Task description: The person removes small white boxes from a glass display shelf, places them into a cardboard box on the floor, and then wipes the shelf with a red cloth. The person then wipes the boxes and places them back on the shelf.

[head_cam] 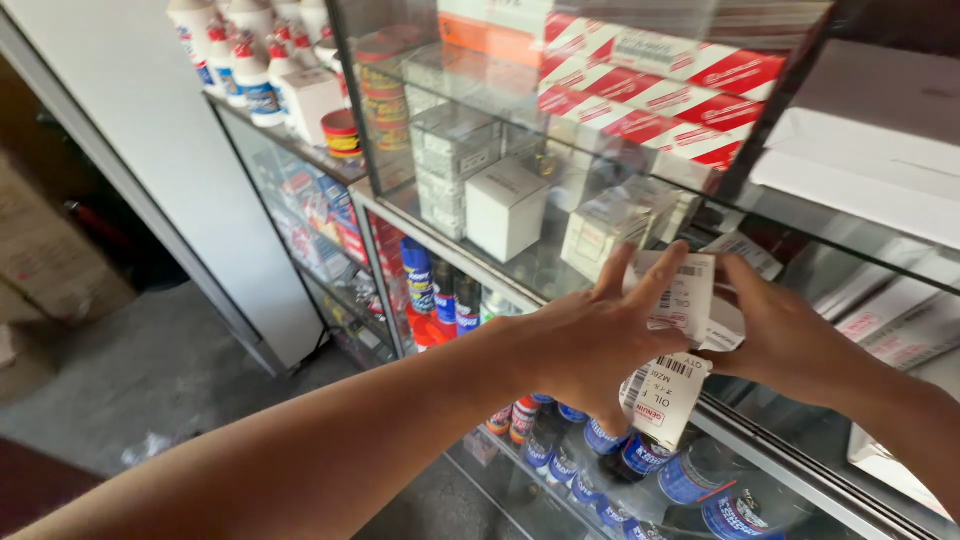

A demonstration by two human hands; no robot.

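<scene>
I hold a small white carton with a barcode label (685,300) between both hands, in front of a glass display shelf. My left hand (590,345) grips its left side with fingers spread upward. My right hand (785,335) holds its right side. A second white labelled carton (665,395) sits just below, against my left palm. Both cartons are level with the metal edge of the glass shelf (760,455).
White and grey cartons (505,205) stand on the glass shelf behind. Red-and-white long boxes (650,95) are stacked above. Blue-capped bottles (600,450) fill the shelf below. White squeeze bottles (250,60) stand on the left cabinet. Grey floor (150,370) lies at the left.
</scene>
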